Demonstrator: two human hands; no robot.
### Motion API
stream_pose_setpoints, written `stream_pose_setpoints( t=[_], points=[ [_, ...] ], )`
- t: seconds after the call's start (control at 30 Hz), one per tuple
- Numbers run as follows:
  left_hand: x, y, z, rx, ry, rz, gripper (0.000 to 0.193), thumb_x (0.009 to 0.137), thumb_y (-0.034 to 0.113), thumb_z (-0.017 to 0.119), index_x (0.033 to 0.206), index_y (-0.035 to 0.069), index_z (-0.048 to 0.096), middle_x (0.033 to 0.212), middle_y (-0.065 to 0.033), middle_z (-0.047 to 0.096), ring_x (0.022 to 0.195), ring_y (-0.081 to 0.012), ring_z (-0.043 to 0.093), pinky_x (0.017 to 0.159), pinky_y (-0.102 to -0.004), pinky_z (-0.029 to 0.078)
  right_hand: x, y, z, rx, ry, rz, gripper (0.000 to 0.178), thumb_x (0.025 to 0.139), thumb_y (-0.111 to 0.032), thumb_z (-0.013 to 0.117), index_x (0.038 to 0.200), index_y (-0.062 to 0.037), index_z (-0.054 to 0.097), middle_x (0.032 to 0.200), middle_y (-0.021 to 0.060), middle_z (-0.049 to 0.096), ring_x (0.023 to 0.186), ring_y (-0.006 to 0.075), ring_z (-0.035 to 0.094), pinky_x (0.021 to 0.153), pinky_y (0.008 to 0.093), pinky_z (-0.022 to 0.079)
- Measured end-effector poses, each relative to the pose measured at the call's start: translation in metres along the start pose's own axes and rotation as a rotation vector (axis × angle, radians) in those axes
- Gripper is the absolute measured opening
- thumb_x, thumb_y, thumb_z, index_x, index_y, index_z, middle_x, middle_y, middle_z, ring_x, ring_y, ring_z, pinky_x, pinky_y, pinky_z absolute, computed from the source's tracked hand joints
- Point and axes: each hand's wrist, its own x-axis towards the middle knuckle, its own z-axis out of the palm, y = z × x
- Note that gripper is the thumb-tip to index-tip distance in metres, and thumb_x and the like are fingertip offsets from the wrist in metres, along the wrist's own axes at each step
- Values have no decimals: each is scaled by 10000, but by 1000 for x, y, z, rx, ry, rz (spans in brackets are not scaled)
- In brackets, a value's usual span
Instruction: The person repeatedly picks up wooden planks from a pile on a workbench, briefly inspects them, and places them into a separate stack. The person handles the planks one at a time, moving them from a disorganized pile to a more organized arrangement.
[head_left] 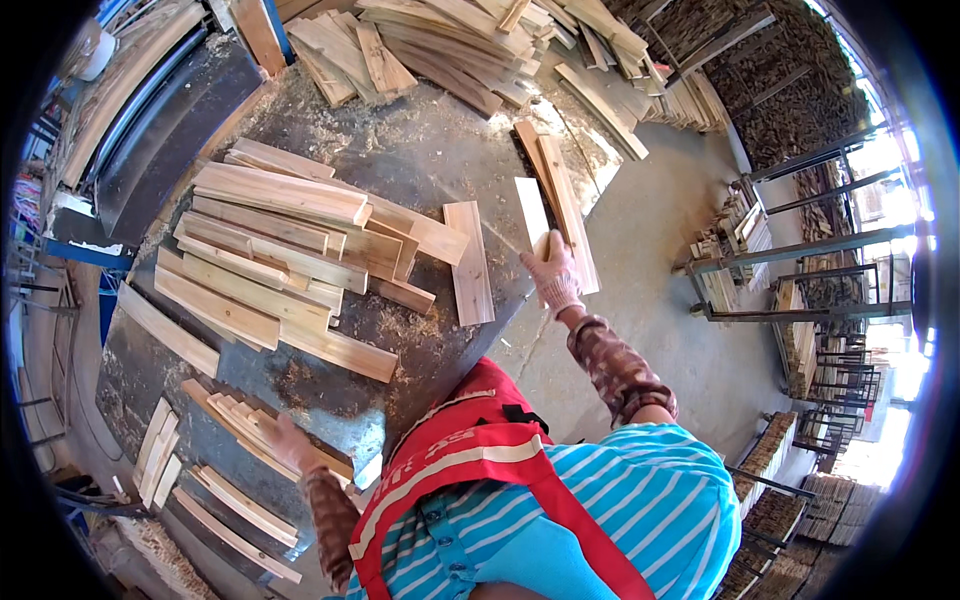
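My right hand (555, 272), in a pale glove, is closed at the near end of a narrow wooden board (568, 205) by the table's right edge. A shorter, brightly lit pale board (531, 207) lies alongside it, its near end at my fingers. Which boards the fingers grip is partly hidden. At lower left my left hand (290, 446) is smeared by motion beside a small row of wooden strips (235, 422); its fingers do not show clearly. A single wide board (469, 262) lies between the right hand and a large stack of boards (270, 240).
The dark worktable (310, 380) is strewn with sawdust. More planks (430, 45) are heaped at its far end. Short strips (157, 455) lie at the lower left. A machine with a dark plate (165, 125) stands at far left. Metal racks (800, 260) stand on the right.
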Motion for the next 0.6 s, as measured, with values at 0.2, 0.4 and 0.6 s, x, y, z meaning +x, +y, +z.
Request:
stream_pose_setpoints(
  t=[0.2, 0.4, 0.6],
  points=[
    [-46, 115, 135, 94, -156, 14, 885, 904, 403, 696, 1471, -110, 250, 1425, -300, 461, 1325, -406, 479, 1143, -445, 397, 32, -1, 36, 205, -211, 200, 561, 795, -493, 699, 1143, -59, 624, 1059, 207, 668, 1035, 367, 647, 896, 460, 503],
    [-3, 36, 213, -345, 209, 191, 595, 888, 263, 668, 1345, -6, 399, 1197, -146, 618, 1093, -284, 614, 937, -380, 514, 8, 4, 69, 614, -343, 42, 277, 927, -331, 677, 834, -77, 616, 731, -9, 535, 676, 123, 466, 628, 337, 423],
    [-5, 91, 166, -644, -270, -385, 538, 811, 221, 809, 1245, -37, 623, 1065, -93, 728, 909, -195, 677, 807, -342, 522, -11, -30, 69, 935, -145, 180, 342, 944, -239, 706, 1206, -29, 641, 769, -45, 525, 659, 62, 445, 563, 235, 362]
  ],
)
